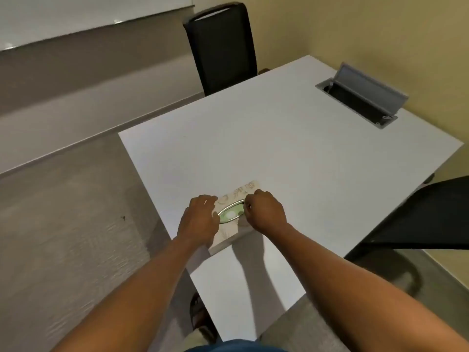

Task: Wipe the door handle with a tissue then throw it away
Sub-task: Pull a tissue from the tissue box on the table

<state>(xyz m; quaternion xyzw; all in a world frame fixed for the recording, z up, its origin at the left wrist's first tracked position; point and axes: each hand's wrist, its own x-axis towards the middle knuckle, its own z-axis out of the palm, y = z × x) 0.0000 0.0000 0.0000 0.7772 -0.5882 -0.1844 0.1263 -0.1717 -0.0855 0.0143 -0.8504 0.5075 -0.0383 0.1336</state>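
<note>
A flat, rectangular tissue box [233, 217] lies on a smooth white table [291, 153], close to the table's near-left edge and turned at a slant to it. The box is pale cardboard printed with a faint floral pattern, and its top has an oval opening [230, 213] ringed in green, with white tissue showing inside it.

The left hand [199, 221] rests palm-down on the box's left end, fingers spread loosely and laid flat over the cardboard, pressing on it rather than closing round anything. The right hand [265, 210] sits at the right end of the oval opening with its fingers curled inward into a loose fist; the fingertips seem to pinch at the rim of the slot, but whether they have hold of a tissue is hidden by the knuckles. Both forearms are bare.

At the table's far-right corner a grey metal cable hatch [360, 97] is set into the surface, its long narrow lid propped open at a tilt over a dark slot. A black mesh-backed chair [223, 47] stands upright at the table's far edge, and part of another black chair [418, 219] shows at the right edge. The floor [63, 237] is matt grey with a fine, slightly mottled texture, and the wall [368, 29] beyond the table is plain yellow.
</note>
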